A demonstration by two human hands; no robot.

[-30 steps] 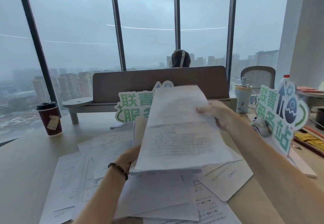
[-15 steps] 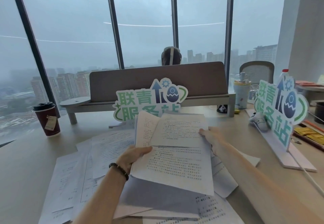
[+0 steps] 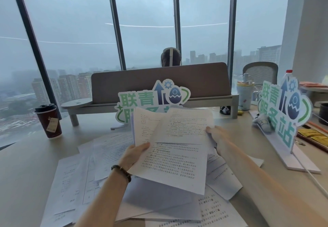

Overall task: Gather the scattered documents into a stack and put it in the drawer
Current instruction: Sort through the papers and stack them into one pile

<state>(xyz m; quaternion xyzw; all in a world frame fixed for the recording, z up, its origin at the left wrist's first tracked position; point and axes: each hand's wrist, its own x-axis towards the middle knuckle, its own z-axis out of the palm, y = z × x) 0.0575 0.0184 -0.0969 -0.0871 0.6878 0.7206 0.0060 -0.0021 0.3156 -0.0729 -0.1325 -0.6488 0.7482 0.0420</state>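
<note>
Both hands raised above the desk [image 3: 26,164], sharing a loose sheaf of papers [image 3: 174,152] held clear of the surface. Left hand [image 3: 134,155]: thumb curled over the sheaf's left edge, pinching it against fingers hidden beneath; beaded bracelet [image 3: 121,172] at the wrist. Right hand [image 3: 219,141]: fingertips closed on the right edge of the upper sheets, remaining fingers behind the paper and not readable. Sheaf unevenly fanned, three printed sheets offset from one another, top edges overlapping the lower part of the green sign [image 3: 152,98]. Further printed sheets [image 3: 78,182] scattered flat on the desk below and to the left, overlapping; more to the lower right, partly under the held sheaf. Drawer not visible from this view. Containers: dark red paper cup [image 3: 48,121] with black lid fitted, standing upright on the left of the desk, well apart from the papers, tag on its side; contents cannot be told. Pale lidded tumbler [image 3: 244,94] upright at the right end of the grey partition [image 3: 159,82]; contents cannot be told. Bottle with red cap [image 3: 289,74] mostly hidden behind a second green sign [image 3: 284,109] on the right. Yellow packets [image 3: 312,135] lying in a shallow tray beyond that sign. Mesh chair back [image 3: 260,73] behind the partition.
</note>
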